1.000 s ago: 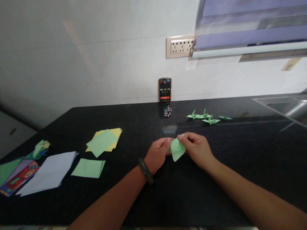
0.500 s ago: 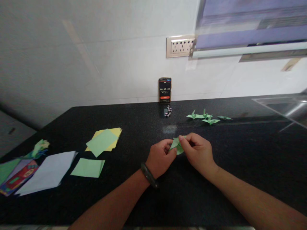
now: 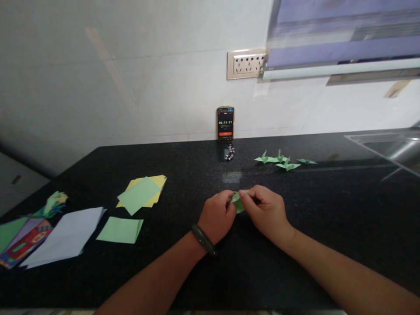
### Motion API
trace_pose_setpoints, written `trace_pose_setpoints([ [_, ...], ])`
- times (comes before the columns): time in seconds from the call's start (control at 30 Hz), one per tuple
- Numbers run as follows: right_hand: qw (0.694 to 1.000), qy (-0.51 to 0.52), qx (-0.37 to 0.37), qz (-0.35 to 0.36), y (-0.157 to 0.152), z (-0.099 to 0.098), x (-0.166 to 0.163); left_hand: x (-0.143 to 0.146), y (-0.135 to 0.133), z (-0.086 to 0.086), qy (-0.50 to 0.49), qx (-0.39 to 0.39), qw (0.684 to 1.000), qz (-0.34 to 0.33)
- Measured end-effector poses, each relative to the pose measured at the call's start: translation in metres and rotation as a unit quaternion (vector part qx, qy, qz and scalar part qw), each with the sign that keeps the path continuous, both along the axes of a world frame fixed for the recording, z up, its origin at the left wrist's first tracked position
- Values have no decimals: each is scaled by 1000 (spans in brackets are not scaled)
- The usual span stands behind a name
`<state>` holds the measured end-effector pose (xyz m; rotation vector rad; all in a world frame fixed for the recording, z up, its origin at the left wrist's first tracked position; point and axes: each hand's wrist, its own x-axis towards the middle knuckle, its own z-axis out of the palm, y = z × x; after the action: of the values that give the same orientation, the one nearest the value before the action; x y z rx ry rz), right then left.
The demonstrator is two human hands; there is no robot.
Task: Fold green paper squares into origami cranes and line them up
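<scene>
Between both hands is a small piece of folded green origami paper (image 3: 239, 204), just above the dark countertop. My left hand (image 3: 218, 215), with a dark bangle on its wrist, pinches the paper's left side. From the other side my right hand (image 3: 266, 211) grips its upper right part with thumb and fingers. The fingers cover much of the paper, so its exact folds are hidden. Beyond the right hand, several folded green paper cranes (image 3: 286, 165) stand on the counter. A flatter green folded piece (image 3: 306, 162) lies to their right.
A phone (image 3: 225, 124) showing a timer leans against the wall, with a beaded strap (image 3: 230, 153) before it. To the left lie green and yellow sheets (image 3: 139, 194), a folded green sheet (image 3: 120, 230), white paper (image 3: 67, 236) and a colourful packet (image 3: 26, 245). A sink (image 3: 393, 146) is at far right.
My right hand has shifted slightly left, closer to my left hand. The green paper shows less between the fingers; both hands keep hold of it.
</scene>
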<state>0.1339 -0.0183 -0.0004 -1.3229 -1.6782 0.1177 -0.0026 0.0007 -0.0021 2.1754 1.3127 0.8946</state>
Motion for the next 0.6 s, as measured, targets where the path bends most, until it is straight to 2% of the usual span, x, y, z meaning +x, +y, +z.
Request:
trace_pose_setpoints([
  [0.23,1000,-7,0,-7,5,0,3,-1,-2,-2,-33,-23,999,-21],
  [0.33,997,46,-39,-42,9,1,7,0,0,-6,-116,-118,986,-29],
  [0.4,990,98,-82,-57,12,0,9,0,3,-7,-215,-231,949,-11],
  [0.47,983,134,-119,-49,15,0,11,1,5,-5,-303,-338,891,12],
  [0.53,978,152,-138,-33,16,-1,11,0,7,-2,-341,-402,850,10],
  [0.6,977,155,-143,-23,15,-2,10,0,8,-1,-347,-435,831,-11],
])
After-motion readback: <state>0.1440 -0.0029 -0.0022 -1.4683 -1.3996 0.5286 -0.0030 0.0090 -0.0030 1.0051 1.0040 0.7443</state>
